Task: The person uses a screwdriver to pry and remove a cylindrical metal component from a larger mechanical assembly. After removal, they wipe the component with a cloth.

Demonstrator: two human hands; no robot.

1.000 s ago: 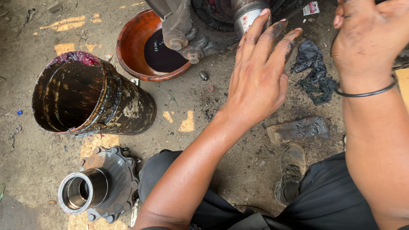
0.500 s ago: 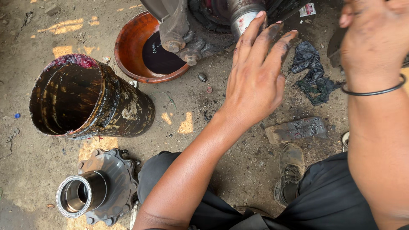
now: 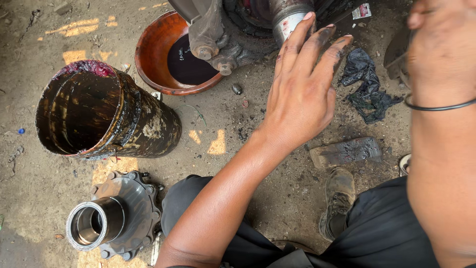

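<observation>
My left hand (image 3: 300,94) is stretched out in the middle of the view, fingers apart and smeared with black grease. Its fingertips reach the shiny axle spindle (image 3: 285,20) at the top and it holds nothing. My right hand (image 3: 439,54) is raised at the top right, close to the camera and blurred, with a black band around the wrist. Its fingers are hidden, so I cannot tell whether it holds anything. A greasy knuckle assembly (image 3: 218,44) sits just left of the spindle.
An orange bowl (image 3: 151,59) of dark oil stands under the assembly. A dirty cylindrical drum (image 3: 144,126) lies on its side at the left, with a wheel hub (image 3: 124,213) below it. A black rag (image 3: 367,84), a flat block (image 3: 347,151) and my shoe (image 3: 339,198) are on the dirt floor.
My right hand has risen toward the upper right and become blurred. My left hand has stayed at the spindle with only a small shift.
</observation>
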